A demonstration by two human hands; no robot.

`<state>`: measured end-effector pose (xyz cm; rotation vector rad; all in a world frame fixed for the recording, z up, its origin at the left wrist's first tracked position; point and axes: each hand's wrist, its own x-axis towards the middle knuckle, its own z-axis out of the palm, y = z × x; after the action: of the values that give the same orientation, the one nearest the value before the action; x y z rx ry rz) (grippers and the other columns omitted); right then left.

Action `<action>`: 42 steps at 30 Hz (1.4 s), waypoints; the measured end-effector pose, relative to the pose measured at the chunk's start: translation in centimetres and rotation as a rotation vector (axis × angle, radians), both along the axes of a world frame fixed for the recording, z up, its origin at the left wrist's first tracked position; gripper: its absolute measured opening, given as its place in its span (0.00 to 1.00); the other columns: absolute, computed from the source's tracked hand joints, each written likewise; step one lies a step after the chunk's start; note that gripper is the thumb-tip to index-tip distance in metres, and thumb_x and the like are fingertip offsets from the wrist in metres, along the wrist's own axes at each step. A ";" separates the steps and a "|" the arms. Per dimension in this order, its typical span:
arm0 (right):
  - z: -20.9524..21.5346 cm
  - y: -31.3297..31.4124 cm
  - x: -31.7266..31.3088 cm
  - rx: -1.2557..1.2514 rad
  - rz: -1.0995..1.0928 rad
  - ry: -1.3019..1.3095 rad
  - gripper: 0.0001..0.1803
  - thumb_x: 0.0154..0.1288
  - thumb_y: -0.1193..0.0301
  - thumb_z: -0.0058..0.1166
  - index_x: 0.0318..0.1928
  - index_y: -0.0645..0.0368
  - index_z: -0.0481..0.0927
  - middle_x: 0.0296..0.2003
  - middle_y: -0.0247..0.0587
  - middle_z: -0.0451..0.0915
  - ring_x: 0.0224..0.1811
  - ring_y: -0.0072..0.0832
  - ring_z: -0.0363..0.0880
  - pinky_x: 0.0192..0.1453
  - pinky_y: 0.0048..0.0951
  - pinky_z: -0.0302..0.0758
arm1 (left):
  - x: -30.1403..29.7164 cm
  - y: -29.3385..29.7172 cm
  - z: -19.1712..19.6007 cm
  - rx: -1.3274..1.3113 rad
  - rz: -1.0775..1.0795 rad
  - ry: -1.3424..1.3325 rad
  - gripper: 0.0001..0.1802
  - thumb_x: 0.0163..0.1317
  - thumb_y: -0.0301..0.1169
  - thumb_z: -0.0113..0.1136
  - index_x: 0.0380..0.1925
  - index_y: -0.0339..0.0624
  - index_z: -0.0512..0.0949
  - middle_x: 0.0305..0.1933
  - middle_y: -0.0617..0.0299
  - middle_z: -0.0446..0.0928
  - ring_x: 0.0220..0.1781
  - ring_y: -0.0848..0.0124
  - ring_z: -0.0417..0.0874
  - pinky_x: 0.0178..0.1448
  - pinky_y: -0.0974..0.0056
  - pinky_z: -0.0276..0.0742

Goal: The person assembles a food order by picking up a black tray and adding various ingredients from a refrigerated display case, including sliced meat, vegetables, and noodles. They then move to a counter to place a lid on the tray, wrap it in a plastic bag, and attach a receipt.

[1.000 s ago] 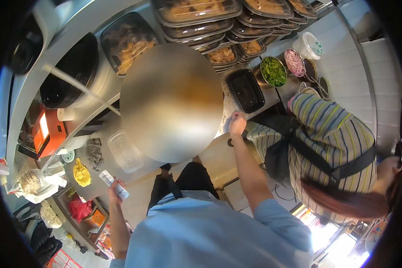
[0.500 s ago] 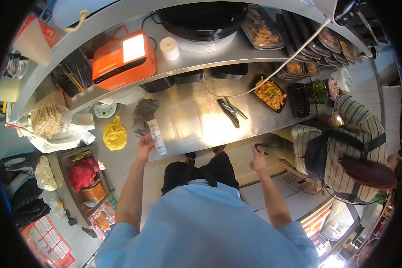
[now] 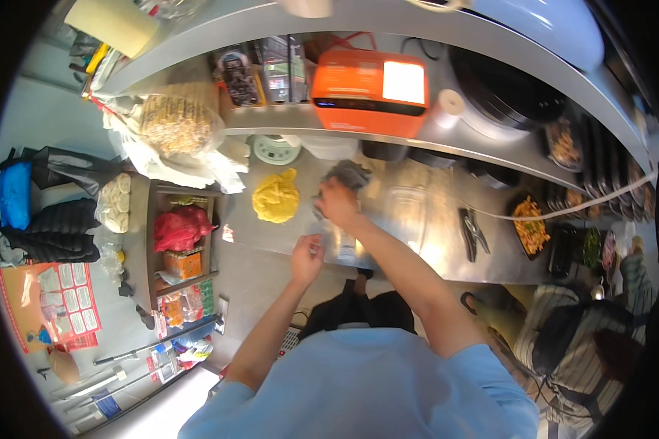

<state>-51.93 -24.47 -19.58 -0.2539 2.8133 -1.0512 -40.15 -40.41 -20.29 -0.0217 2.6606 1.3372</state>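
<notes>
1. on the near side of the crumpled yellow bundle (image 3: 275,196) and slightly to its right, the left hand (image 3: 309,260) hangs at the front edge of the metal counter (image 3: 447,256); its fingers bend loosely inward, and i cannot tell whether their tips meet the thumb.
2. to the right of the bundle and nearer than it, a white slip (image 3: 346,249) lies on the counter, blurred, close to the front edge.
3. just right of the bundle, the right hand (image 3: 337,203) reaches out over the counter, fingers pointing away and touching the grey cloth (image 3: 353,174); whether they pinch the fabric or only press on it, i cannot tell.
4. that grey cloth lies rumpled to the bundle's right, near but apart from it, partly hidden by the hand.
5. farther right of the bundle, a clear plastic container (image 3: 406,212) lies on the counter, then a black-handled tool (image 3: 470,234).
6. well to the bundle's right, orange-brown food (image 3: 531,228) fills a black tray (image 3: 532,254); a co-worker in a striped garment (image 3: 532,322) is on the tray's near side.
7. just beyond the bundle sits a round, pale green-and-white device (image 3: 274,150).
8. farther back and right of the bundle, an orange machine (image 3: 370,91) with a lit screen stands on a metal shelf (image 3: 271,115), a white roll (image 3: 449,108) beside it.
</notes>
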 end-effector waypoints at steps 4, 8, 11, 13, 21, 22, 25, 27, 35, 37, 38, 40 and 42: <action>-1.4 -10.8 -2.8 0.078 0.218 -0.067 0.31 0.57 0.59 0.61 0.62 0.49 0.71 0.63 0.52 0.66 0.60 0.48 0.73 0.58 0.46 0.75 | 2.5 -2.5 0.9 0.020 0.091 -0.072 0.15 0.57 0.21 0.60 0.46 0.38 0.78 0.42 0.53 0.77 0.36 0.65 0.82 0.35 0.65 0.81; -7.1 -15.4 -5.6 0.218 0.177 0.024 0.20 0.64 0.62 0.52 0.56 0.51 0.74 0.58 0.49 0.69 0.58 0.45 0.74 0.57 0.47 0.75 | 4.4 -2.5 2.8 0.035 -0.010 -0.160 0.15 0.59 0.21 0.59 0.47 0.38 0.78 0.43 0.55 0.77 0.36 0.68 0.81 0.35 0.66 0.81; -4.1 -12.2 -3.5 -0.077 0.056 0.033 0.18 0.63 0.64 0.54 0.52 0.54 0.73 0.53 0.50 0.70 0.53 0.48 0.74 0.53 0.47 0.74 | 6.2 -3.2 2.2 0.099 -0.008 -0.245 0.14 0.61 0.21 0.58 0.48 0.38 0.78 0.44 0.59 0.79 0.37 0.74 0.81 0.37 0.69 0.81; -0.1 -6.7 0.4 -0.327 -0.066 0.045 0.16 0.63 0.65 0.55 0.49 0.56 0.72 0.49 0.51 0.70 0.50 0.50 0.74 0.51 0.46 0.74 | 6.2 -2.8 1.1 0.198 0.013 -0.282 0.13 0.63 0.22 0.58 0.47 0.36 0.78 0.42 0.59 0.79 0.36 0.74 0.81 0.37 0.69 0.80; 6.7 24.4 25.1 -0.111 -0.871 0.121 0.17 0.60 0.65 0.58 0.45 0.59 0.71 0.45 0.51 0.70 0.48 0.51 0.73 0.49 0.46 0.74 | 0.1 8.9 1.6 0.177 -0.538 -0.266 0.10 0.64 0.25 0.59 0.45 0.37 0.80 0.38 0.57 0.82 0.36 0.71 0.82 0.36 0.69 0.79; 5.5 27.4 27.9 0.018 -0.970 0.091 0.17 0.59 0.65 0.58 0.45 0.59 0.71 0.45 0.51 0.70 0.48 0.51 0.73 0.49 0.46 0.74 | -0.6 11.6 2.0 0.167 -0.632 -0.241 0.10 0.64 0.25 0.59 0.45 0.37 0.80 0.38 0.57 0.82 0.37 0.71 0.82 0.36 0.69 0.79; -0.1 33.9 33.3 0.307 -1.192 -0.023 0.19 0.57 0.64 0.59 0.46 0.59 0.72 0.46 0.51 0.70 0.50 0.50 0.72 0.50 0.46 0.74 | -0.6 22.0 3.9 0.162 -0.855 -0.203 0.13 0.63 0.25 0.60 0.48 0.38 0.78 0.40 0.57 0.82 0.40 0.69 0.83 0.38 0.68 0.79; -4.4 36.5 33.2 0.357 -1.355 -0.081 0.21 0.57 0.65 0.59 0.49 0.58 0.72 0.50 0.53 0.68 0.54 0.52 0.69 0.55 0.48 0.71 | 0.6 29.4 4.5 0.187 -0.941 -0.211 0.16 0.63 0.26 0.60 0.51 0.38 0.76 0.41 0.58 0.81 0.41 0.71 0.82 0.40 0.69 0.78; -7.3 48.7 33.7 0.258 -1.659 -0.014 0.22 0.53 0.76 0.58 0.52 0.55 0.74 0.52 0.56 0.68 0.56 0.54 0.68 0.61 0.48 0.68 | -2.9 51.8 -1.4 0.262 -0.407 -0.534 0.24 0.65 0.38 0.59 0.58 0.41 0.72 0.56 0.56 0.75 0.56 0.64 0.76 0.49 0.61 0.76; -6.3 50.8 34.1 0.177 -1.525 0.059 0.24 0.52 0.78 0.58 0.52 0.56 0.74 0.53 0.56 0.68 0.57 0.54 0.68 0.61 0.48 0.67 | -4.4 55.0 -2.1 0.277 -0.301 -0.637 0.27 0.66 0.46 0.55 0.59 0.42 0.71 0.58 0.56 0.74 0.59 0.64 0.73 0.53 0.59 0.73; -6.2 51.4 33.8 0.146 -1.448 0.083 0.24 0.51 0.79 0.58 0.52 0.56 0.74 0.53 0.56 0.68 0.57 0.55 0.68 0.62 0.47 0.67 | -5.4 55.8 -2.7 0.300 -0.262 -0.695 0.29 0.67 0.50 0.53 0.60 0.43 0.71 0.59 0.56 0.74 0.60 0.65 0.72 0.56 0.59 0.71; -6.3 52.1 34.0 0.086 -1.314 0.089 0.25 0.51 0.79 0.59 0.53 0.56 0.74 0.53 0.57 0.68 0.58 0.55 0.67 0.63 0.47 0.67 | -6.1 57.4 -3.2 0.374 -0.353 -0.768 0.34 0.68 0.54 0.48 0.67 0.44 0.62 0.65 0.55 0.70 0.64 0.63 0.70 0.63 0.56 0.64; -6.3 53.1 33.8 0.075 -1.226 0.053 0.24 0.51 0.80 0.58 0.52 0.56 0.74 0.53 0.57 0.68 0.58 0.55 0.67 0.63 0.46 0.68 | -6.4 57.9 -3.7 0.423 -0.385 -0.760 0.37 0.69 0.56 0.46 0.69 0.44 0.60 0.67 0.55 0.68 0.65 0.64 0.68 0.66 0.56 0.60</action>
<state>-18.17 28.61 -25.93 1.6267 2.9053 -1.0107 -46.57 17.44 -24.01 0.0285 1.6375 1.3674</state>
